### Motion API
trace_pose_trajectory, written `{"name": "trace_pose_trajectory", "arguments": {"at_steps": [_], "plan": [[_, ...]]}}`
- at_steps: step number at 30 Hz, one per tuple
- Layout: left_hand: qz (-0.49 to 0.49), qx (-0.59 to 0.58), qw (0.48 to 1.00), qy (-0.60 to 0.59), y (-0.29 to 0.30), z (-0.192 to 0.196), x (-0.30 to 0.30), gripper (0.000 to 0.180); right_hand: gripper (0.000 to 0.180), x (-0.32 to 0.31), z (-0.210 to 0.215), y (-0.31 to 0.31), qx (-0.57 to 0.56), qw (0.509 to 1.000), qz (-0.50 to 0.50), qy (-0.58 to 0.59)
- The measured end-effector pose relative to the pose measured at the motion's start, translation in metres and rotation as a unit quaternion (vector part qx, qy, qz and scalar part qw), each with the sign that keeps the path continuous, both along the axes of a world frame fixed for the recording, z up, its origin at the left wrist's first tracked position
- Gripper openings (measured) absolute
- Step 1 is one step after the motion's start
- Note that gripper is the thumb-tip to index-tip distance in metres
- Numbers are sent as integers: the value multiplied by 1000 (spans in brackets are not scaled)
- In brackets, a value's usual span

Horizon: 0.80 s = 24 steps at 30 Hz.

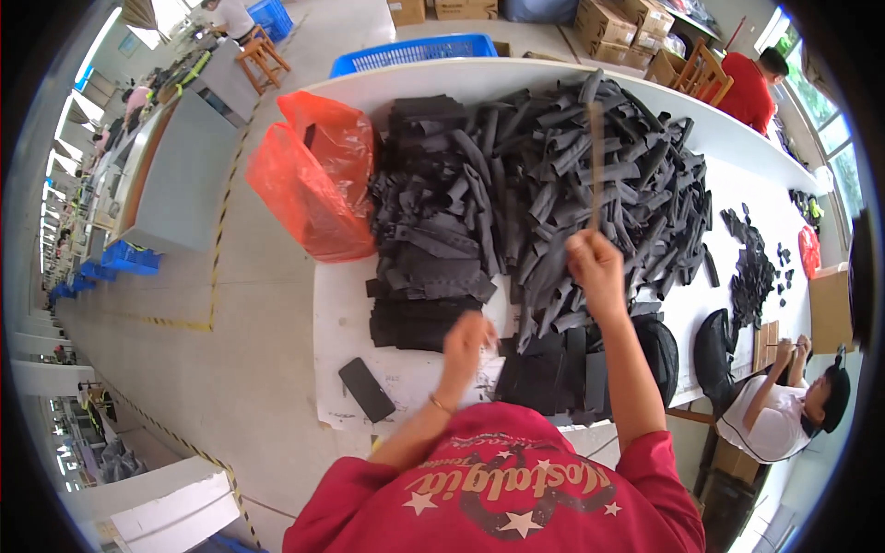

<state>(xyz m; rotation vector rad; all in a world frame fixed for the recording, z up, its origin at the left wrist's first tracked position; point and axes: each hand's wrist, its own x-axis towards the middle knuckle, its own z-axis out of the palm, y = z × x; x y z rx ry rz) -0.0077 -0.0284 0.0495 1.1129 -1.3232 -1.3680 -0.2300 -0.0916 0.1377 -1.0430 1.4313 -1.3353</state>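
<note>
My right hand (595, 262) is closed round the lower end of a thin tan stick (596, 166), which points away from me over a big heap of dark grey fabric pieces (645, 175), many of them curled. Closer to me, my left hand (468, 341) is curled in front of a flat stack of black fabric (415, 323); its fingers are blurred, and whatever lies in them cannot be made out. More black flat pieces (544, 373) lie just right of that hand. A dark phone (367, 389) rests at the table's near left.
An orange-red plastic bag (318, 175) stands at the table's left edge. Behind the far rim is a blue basket (415, 55). A co-worker in white (770, 415) sits at the right, near black bags (714, 355) and a smaller dark pile (753, 272). Another person in red (747, 92) is beyond.
</note>
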Motion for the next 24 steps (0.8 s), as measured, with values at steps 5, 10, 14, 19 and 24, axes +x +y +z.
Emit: {"name": "trace_pose_trajectory", "arguments": {"at_steps": [5,10,14,19,24], "plan": [[-56,91,981,159,-77,76,-29,12,16,26,-27,20,43,994,96,-17],[-40,136,961,239,-89,27,-34,16,13,42,-34,24,11,994,109,-26],[26,195,915,353,-80,33,-52,21,11,49,-53,27,9,993,95,-66],[92,67,985,126,-86,38,-45,35,12,55,-49,33,-6,993,118,8],[100,98,990,20,-87,39,-37,48,15,58,-31,30,5,999,25,-21]]}}
